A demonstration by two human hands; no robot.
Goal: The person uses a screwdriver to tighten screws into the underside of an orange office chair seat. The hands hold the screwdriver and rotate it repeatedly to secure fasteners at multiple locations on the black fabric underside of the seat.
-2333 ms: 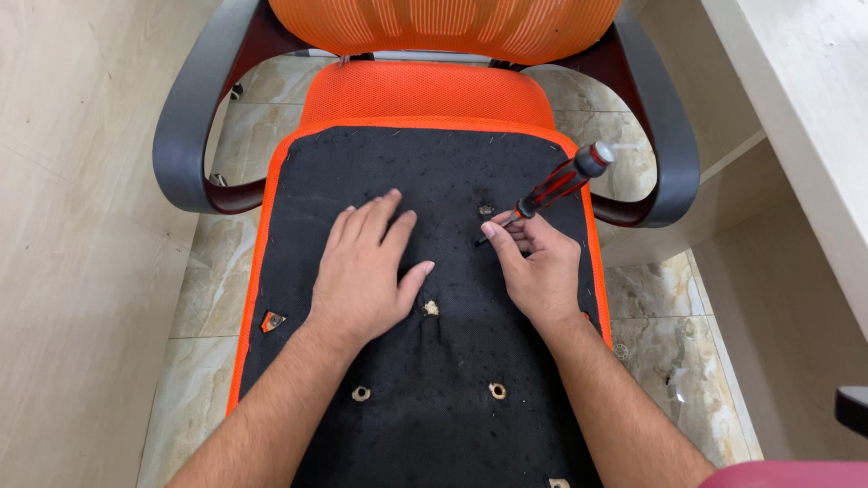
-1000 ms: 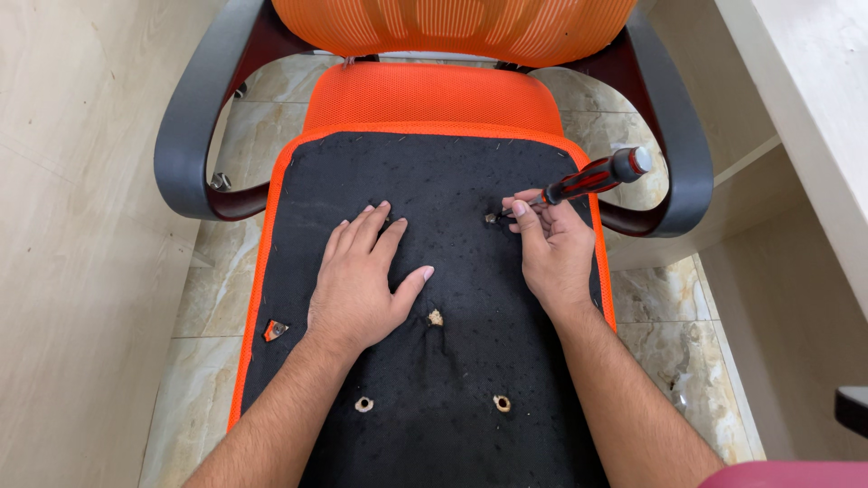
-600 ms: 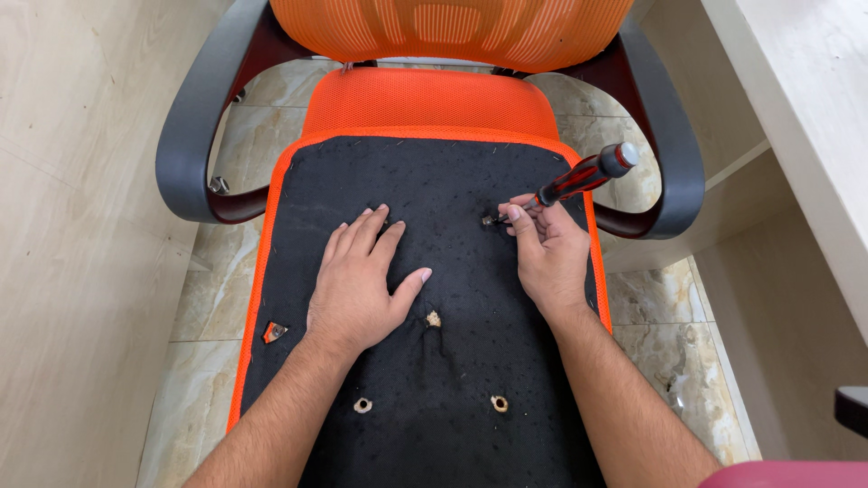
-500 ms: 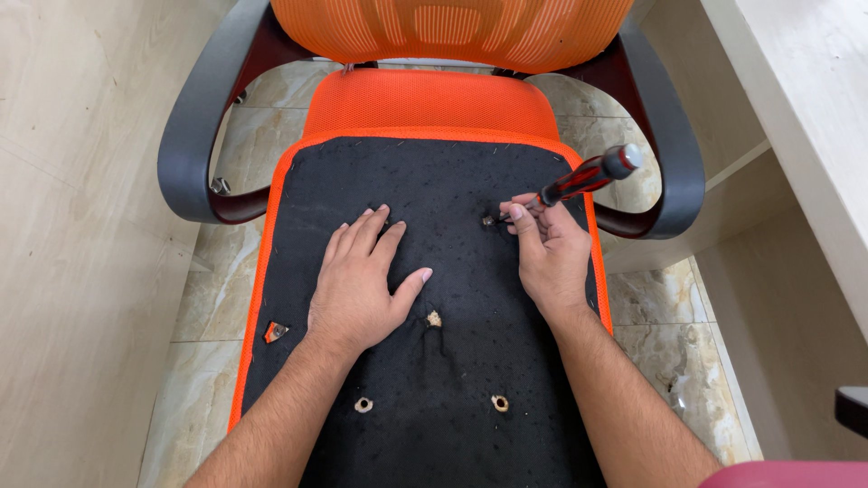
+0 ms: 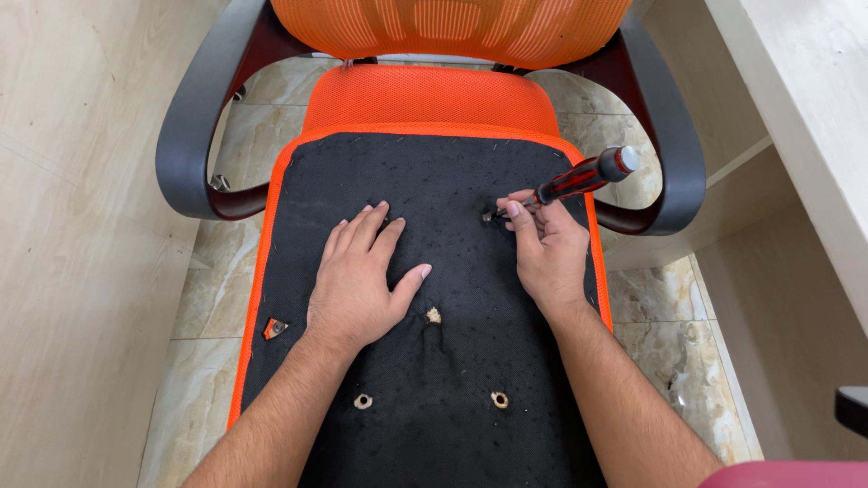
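The right hand (image 5: 547, 253) curls its fingers around a red-and-black screwdriver (image 5: 579, 181); the tip, at a small screw (image 5: 487, 217), is hard to make out. The left hand (image 5: 357, 280) lies open and flat on the rough black fabric of the chair underside (image 5: 434, 172), its edges orange-trimmed.

The seat underside (image 5: 452, 181) is covered in matt black fabric, rough and speckled with lint, with bright orange mesh cloth wrapped round its edge. The backrest (image 5: 452, 27) is the same orange woven mesh. The armrests (image 5: 194, 136) look like smooth grey plastic with a dull sheen. The screwdriver (image 5: 579, 179) has a glossy red-and-black plastic handle with a pale cap. The floor (image 5: 81, 226) is polished beige tile.
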